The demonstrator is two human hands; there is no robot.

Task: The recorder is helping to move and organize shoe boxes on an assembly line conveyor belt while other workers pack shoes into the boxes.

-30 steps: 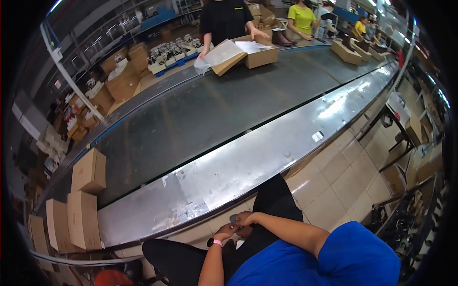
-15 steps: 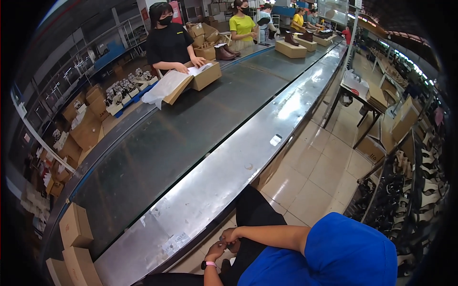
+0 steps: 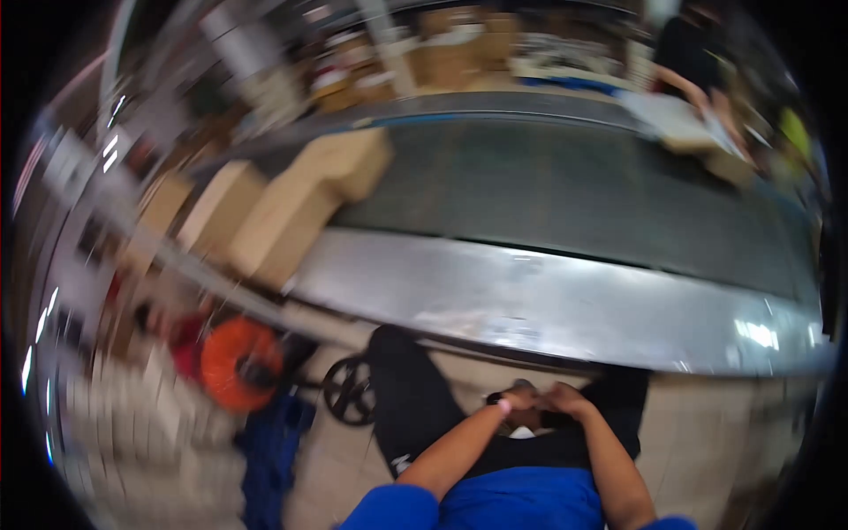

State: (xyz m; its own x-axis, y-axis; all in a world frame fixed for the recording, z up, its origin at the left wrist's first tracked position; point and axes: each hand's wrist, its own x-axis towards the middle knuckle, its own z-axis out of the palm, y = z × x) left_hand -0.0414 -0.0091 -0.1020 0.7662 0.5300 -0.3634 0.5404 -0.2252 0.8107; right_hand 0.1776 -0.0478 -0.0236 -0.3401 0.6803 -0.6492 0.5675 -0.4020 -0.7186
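Note:
My left hand, with a pink band at its wrist, and my right hand meet low between my knees. The fingers of both look curled in and closed. Blur and the closeness of the hands hide whatever may be in them. A small white patch shows just below them, too unclear to name. My hands stay short of the metal ledge of the conveyor, which runs across in front of my knees.
Several brown cardboard boxes stand at the conveyor's left end. Beyond the dark belt, a person in black handles an open box at far right. An orange round thing and a black spoked wheel are left of my knees.
My view has swung left, so the boxes at the conveyor's end now show more fully and the co-worker sits at far right. My hands stay together in my lap.

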